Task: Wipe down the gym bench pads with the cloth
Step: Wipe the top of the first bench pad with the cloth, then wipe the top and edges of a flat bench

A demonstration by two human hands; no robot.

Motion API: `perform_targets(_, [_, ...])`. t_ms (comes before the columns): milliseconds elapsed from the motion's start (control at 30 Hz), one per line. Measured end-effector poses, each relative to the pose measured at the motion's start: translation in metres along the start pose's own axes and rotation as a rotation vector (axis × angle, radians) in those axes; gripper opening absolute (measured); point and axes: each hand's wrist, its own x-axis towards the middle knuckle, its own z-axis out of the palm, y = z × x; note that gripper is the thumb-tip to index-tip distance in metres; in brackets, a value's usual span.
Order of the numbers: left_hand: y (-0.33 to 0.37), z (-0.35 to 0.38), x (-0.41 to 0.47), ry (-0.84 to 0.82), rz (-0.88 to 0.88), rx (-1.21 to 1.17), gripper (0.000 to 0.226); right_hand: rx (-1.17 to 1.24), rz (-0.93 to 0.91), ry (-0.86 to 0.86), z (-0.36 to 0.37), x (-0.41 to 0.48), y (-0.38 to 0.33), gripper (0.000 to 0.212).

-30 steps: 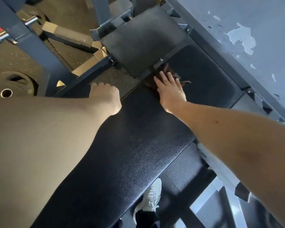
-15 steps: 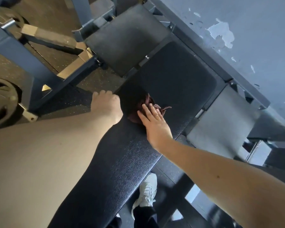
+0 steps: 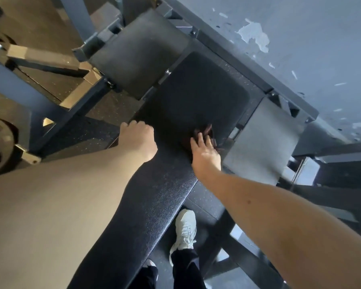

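Cloth (image 3: 203, 133) sits bunched at frame centre, pressed by the flat fingers of the right hand (image 3: 205, 156), near the right edge of the bench pad (image 3: 152, 205), which runs long toward lower left. Left hand (image 3: 139, 140) curls over its left edge.

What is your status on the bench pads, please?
Right hand flat, pressing cloth on bench pad, near its right edge. Left hand curled at left edge, grip unclear. No obstruction seen.
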Motion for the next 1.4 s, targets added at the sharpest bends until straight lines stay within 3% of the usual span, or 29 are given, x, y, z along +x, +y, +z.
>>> perform_targets(133, [0.008,-0.006,-0.024,-0.107,0.081,-0.112,0.037,0.439,0.122,0.044,-0.012,-0.044,-0.011,0.062])
perform_targets(267, [0.015,-0.013,-0.051,-0.264,0.091,-0.458,0.042,0.912,0.347,0.139,-0.028,-0.086,-0.026,0.041])
perform_targets(333, [0.022,-0.015,-0.067,-0.332,0.063,-0.672,0.045,1.023,0.378,0.142,-0.033,-0.104,-0.030,0.037])
perform_targets(433, [0.035,-0.014,-0.080,-0.382,-0.010,-0.995,0.029,1.130,0.365,0.136,-0.040,-0.128,-0.032,0.037])
perform_targets(567, [0.052,-0.012,-0.088,-0.432,-0.135,-1.189,0.038,1.227,0.346,0.132,-0.038,-0.154,-0.037,0.049])
perform_targets(700, [0.058,-0.003,-0.102,-0.323,-0.091,-1.096,0.013,1.470,0.398,0.123,-0.020,-0.166,-0.039,0.061])
perform_targets(867, [0.063,0.005,-0.116,-0.285,-0.124,-1.063,0.020,1.539,0.536,0.085,-0.013,-0.180,-0.031,0.068])
perform_targets(933, [0.065,0.008,-0.126,-0.311,-0.145,-1.101,0.020,1.493,0.573,0.002,-0.004,-0.185,-0.026,0.077])
perform_targets(1033, [0.068,0.010,-0.143,-0.386,-0.133,-1.206,0.020,1.632,0.666,-0.138,-0.001,-0.194,-0.023,0.080])
perform_targets(1100, [0.073,0.009,-0.154,-0.395,-0.098,-1.220,0.023,1.735,0.682,-0.188,-0.002,-0.202,-0.020,0.074])
perform_targets(1233, [0.079,0.007,-0.182,-0.268,-0.081,-1.103,0.015,1.726,0.608,-0.183,0.000,-0.226,-0.009,0.028])
perform_targets(1400, [0.064,0.008,-0.213,0.013,-0.081,-0.654,0.018,1.460,0.465,-0.139,0.010,-0.249,-0.005,0.023])
